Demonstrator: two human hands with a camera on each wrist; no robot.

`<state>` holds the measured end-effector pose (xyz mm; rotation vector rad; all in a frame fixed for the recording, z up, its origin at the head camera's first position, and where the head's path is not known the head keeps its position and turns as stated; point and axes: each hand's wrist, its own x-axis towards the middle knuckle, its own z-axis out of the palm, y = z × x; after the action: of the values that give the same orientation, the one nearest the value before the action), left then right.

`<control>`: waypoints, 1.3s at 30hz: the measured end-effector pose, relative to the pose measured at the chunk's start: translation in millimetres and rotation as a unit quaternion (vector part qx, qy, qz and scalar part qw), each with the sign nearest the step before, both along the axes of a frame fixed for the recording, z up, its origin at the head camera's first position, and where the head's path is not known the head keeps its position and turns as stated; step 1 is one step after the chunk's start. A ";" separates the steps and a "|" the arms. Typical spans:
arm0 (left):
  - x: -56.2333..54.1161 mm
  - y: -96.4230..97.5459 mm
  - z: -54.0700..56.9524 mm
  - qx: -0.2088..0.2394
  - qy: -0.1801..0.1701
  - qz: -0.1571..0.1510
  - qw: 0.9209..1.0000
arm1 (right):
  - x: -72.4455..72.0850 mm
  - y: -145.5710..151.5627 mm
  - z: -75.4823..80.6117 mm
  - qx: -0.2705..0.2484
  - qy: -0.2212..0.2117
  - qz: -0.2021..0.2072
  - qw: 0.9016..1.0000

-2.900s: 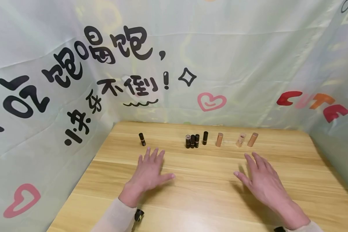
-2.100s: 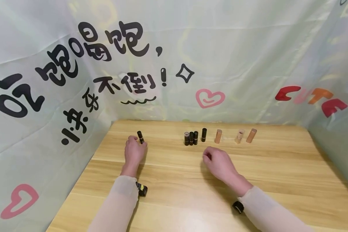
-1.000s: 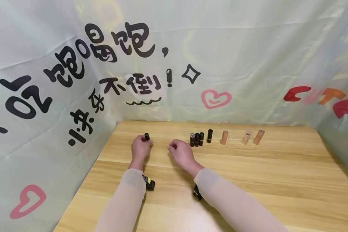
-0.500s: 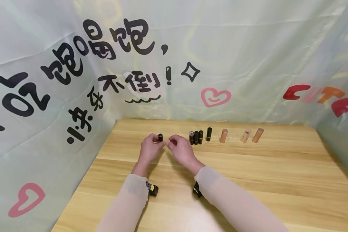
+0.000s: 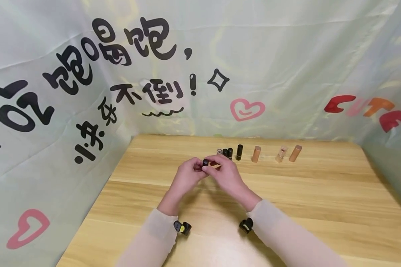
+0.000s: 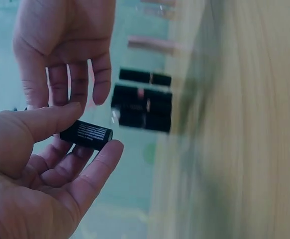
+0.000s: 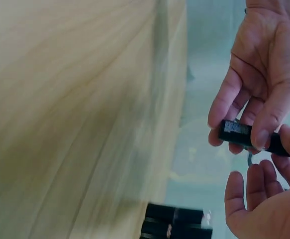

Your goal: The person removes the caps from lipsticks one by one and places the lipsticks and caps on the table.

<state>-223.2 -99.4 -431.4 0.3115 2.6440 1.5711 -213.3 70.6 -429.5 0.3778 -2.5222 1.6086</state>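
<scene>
Right now, a small black tube (image 6: 85, 134) is hanging in the air over the tabletop (image 5: 127, 193), between two hands. It is pointing nearly straight up and leaning a little. White print (image 6: 96, 132) is showing near its low end, but it is looking too tiny to read. The left hand (image 5: 187, 174) is holding the low part, with its thumb pressing one side and its fingers bending round the other. The right hand (image 5: 228, 172) is pinching the top end with its thumb and first finger, while its other fingers are curving loosely. So each grip is looking narrow, and both are holding the same tube.

Just behind the right hand, a clear-topped tube (image 5: 219, 151) and two dark tubes (image 5: 230, 152) are standing close together, and the hand is partly hiding them. Next to them, a tall tube (image 5: 239, 152) is standing apart. Farther right, a copper tube (image 5: 256, 154), a clear-capped tube (image 5: 280, 155) and a second copper tube (image 5: 295, 153) are standing in a row.

Pale sleeves (image 5: 284, 228) are covering the arms, and a black box (image 5: 186, 227) is sitting at each wrist. Behind everything, a pale cloth (image 5: 287, 63) is hanging, showing black writing (image 5: 192, 82) and a pink heart (image 5: 261, 107).
</scene>
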 end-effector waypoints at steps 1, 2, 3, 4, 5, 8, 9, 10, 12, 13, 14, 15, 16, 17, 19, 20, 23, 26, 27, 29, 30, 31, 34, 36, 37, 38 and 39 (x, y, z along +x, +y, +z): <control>2.1 3.6 1.9 0.001 0.000 -0.009 1.000 | 3.2 5.4 1.4 -0.002 0.000 0.002 1.000; 4.0 7.2 3.6 0.001 0.001 -0.018 1.000 | 6.2 10.7 2.5 -0.003 -0.001 0.002 1.000; 5.5 10.8 5.0 0.000 0.002 -0.026 1.000 | 9.2 15.7 3.5 -0.004 -0.001 0.002 1.000; 6.7 14.3 6.3 0.000 0.002 -0.035 0.999 | 12.0 20.5 4.2 -0.006 -0.001 0.001 1.000; 7.9 17.7 7.4 0.000 0.001 -0.042 0.999 | 14.7 25.1 4.9 -0.006 0.001 0.000 1.000; 11.9 26.5 9.2 -0.005 -0.007 -0.060 0.998 | 22.3 36.8 4.9 -0.003 0.012 -0.009 1.000; 13.3 28.9 9.2 -0.006 -0.009 -0.066 0.998 | 24.7 40.1 4.3 -0.002 0.016 -0.012 1.000; 14.5 31.2 8.6 -0.009 -0.012 -0.071 0.997 | 26.8 43.3 3.4 -0.001 0.019 -0.015 1.000; 17.5 34.9 7.7 -0.013 -0.013 -0.082 0.996 | 31.0 49.1 1.5 -0.001 0.022 -0.020 1.000; 18.9 36.5 7.0 -0.013 -0.012 -0.087 0.996 | 32.8 51.9 0.4 -0.003 0.020 -0.021 1.000; 20.2 38.1 6.4 -0.013 -0.011 -0.092 0.996 | 34.5 54.4 -0.2 -0.007 0.018 -0.020 1.000; 21.2 39.6 5.7 -0.011 -0.009 -0.095 0.995 | 36.0 56.8 -0.5 -0.009 0.016 -0.020 1.000; 21.8 41.2 4.8 -0.010 -0.006 -0.098 0.995 | 37.1 59.1 -0.7 -0.010 0.016 -0.019 1.000; 22.2 42.7 3.9 -0.007 -0.004 -0.100 0.995 | 38.0 61.3 -0.7 -0.009 0.016 -0.017 1.000; 22.6 46.1 1.8 0.001 -0.002 -0.103 0.995 | 39.2 65.0 -0.2 -0.010 0.016 -0.012 1.000; 22.8 47.8 0.8 0.005 -0.003 -0.104 0.995 | 39.6 66.6 0.0 -0.010 0.016 -0.009 1.000; 23.4 52.5 -2.3 0.015 -0.011 -0.106 0.994 | 40.5 70.7 -0.5 -0.007 0.014 -0.005 1.000; 24.5 55.2 -4.4 0.015 -0.015 -0.105 0.994 | 40.8 72.8 -2.9 -0.004 0.011 -0.008 1.000; 24.6 55.7 -4.9 0.014 -0.014 -0.105 0.994 | 40.7 73.1 -4.0 -0.001 0.012 -0.009 1.000; 24.6 56.5 -5.9 0.010 -0.014 -0.104 0.994 | 40.3 73.6 -6.2 0.003 0.015 -0.013 1.000; 24.6 56.8 -6.3 0.009 -0.014 -0.104 0.994 | 40.1 73.8 -7.2 0.005 0.017 -0.015 1.000; 24.6 57.0 -6.6 0.007 -0.015 -0.104 0.994 | 39.8 73.9 -8.2 0.006 0.019 -0.016 1.000; 24.9 56.9 -6.4 0.003 -0.015 -0.104 0.994 | 39.5 74.2 -9.6 0.012 0.025 -0.022 0.999; 25.6 56.7 -5.5 0.005 -0.016 -0.106 0.994 | 40.3 74.1 -9.2 0.013 0.027 -0.024 0.999; 26.0 56.4 -5.1 0.004 -0.015 -0.107 0.994 | 40.8 74.0 -8.7 0.014 0.028 -0.025 0.999; 26.2 56.2 -4.8 0.004 -0.015 -0.108 0.994 | 41.3 73.9 -8.0 0.015 0.029 -0.026 0.999; 26.4 56.1 -4.7 0.004 -0.014 -0.109 0.994 | 41.9 73.7 -7.2 0.016 0.031 -0.025 0.999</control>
<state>-196.7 -43.3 -436.1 0.5530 2.4854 1.5052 -171.4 144.3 -436.7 0.3593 -2.4936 1.5163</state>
